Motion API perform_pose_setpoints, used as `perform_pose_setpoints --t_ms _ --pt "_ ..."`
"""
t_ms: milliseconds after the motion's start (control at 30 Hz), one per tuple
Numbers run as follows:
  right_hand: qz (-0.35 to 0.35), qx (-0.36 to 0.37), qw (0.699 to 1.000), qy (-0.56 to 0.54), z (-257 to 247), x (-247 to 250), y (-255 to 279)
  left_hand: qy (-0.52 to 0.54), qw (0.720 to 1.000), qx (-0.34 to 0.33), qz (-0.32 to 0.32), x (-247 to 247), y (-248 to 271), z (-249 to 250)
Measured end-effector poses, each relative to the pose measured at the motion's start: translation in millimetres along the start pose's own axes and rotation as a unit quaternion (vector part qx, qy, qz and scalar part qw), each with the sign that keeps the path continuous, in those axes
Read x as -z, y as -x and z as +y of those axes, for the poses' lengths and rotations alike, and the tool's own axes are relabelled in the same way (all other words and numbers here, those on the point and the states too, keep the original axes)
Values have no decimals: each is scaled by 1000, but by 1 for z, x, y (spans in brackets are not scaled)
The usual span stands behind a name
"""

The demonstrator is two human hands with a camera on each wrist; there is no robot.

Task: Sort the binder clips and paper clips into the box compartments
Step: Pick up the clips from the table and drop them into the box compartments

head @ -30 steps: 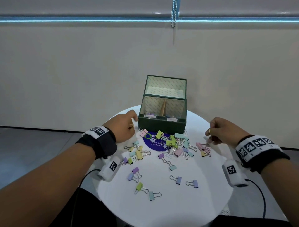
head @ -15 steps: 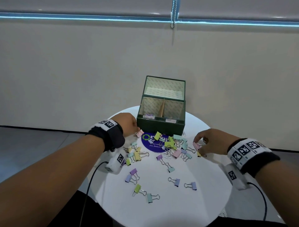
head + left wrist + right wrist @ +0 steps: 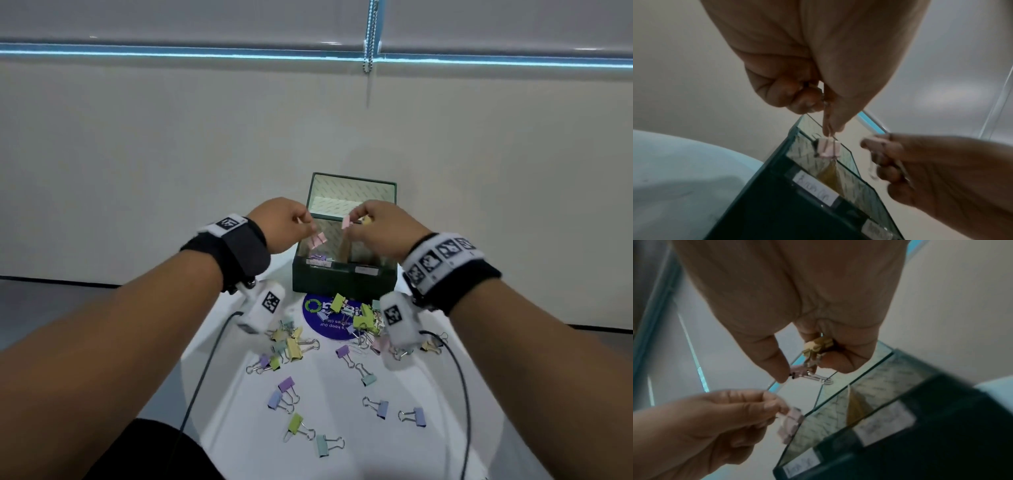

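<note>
A dark green box (image 3: 344, 278) with a divider and a raised lid stands at the table's far side. My left hand (image 3: 306, 222) pinches the wire handle of a pink binder clip (image 3: 318, 240), which hangs over the left compartment. In the left wrist view this pink binder clip (image 3: 827, 149) dangles just above the box rim. My right hand (image 3: 356, 222) hovers over the divider and holds a second pink clip (image 3: 346, 222) and a yellow clip (image 3: 819, 344). A few purple clips (image 3: 318, 257) lie in the left compartment. Many pastel binder clips (image 3: 363, 318) are scattered on the table.
The round white table (image 3: 342, 455) carries a purple round sticker (image 3: 318, 320) in front of the box. Two wrist-camera cables (image 3: 202, 377) trail across its left and right sides. A plain wall stands close behind the box.
Both hands have risen from the scattered clips on the table to above the box. The left now carries a pink clip, the right a pink and a yellow one.
</note>
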State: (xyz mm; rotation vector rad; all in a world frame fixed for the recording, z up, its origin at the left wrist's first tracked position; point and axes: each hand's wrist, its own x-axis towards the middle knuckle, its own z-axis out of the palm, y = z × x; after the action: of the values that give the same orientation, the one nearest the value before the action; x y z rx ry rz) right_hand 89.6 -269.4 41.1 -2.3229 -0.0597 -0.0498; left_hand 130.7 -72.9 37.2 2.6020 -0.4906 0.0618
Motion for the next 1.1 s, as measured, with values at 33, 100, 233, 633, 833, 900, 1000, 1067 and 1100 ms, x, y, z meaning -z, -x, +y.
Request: perform_pose_setpoints --t_ms 33,100,233,633,833,900,1000,1067,1100 --pt "1 -5 1000 -6 -4 -6 -6 12 1000 1 -6 -3 -4 3" --pt "-22 -3 999 27 -3 -13 -15 58 998 13 -38 -10 -9 4" --pt "14 43 995 86 16 2 0 115 993 2 -33 -9 2 -9" --pt "-168 -78 957 223 131 43 85 -220 935 -80 -268 -35 80 -45" --pt "-129 -49 971 196 141 31 86 -217 940 -122 -232 -40 83 -49" --pt "-121 -49 970 206 143 29 85 -213 945 -117 -220 -43 82 -48" --pt "-109 -57 976 177 141 28 84 -201 956 -101 -188 -47 79 -51" --pt "-83 -57 980 174 142 28 82 -199 961 -95 -164 -46 79 -52" --pt "-65 -56 981 172 143 28 82 -199 963 -93 -154 -45 80 -51"
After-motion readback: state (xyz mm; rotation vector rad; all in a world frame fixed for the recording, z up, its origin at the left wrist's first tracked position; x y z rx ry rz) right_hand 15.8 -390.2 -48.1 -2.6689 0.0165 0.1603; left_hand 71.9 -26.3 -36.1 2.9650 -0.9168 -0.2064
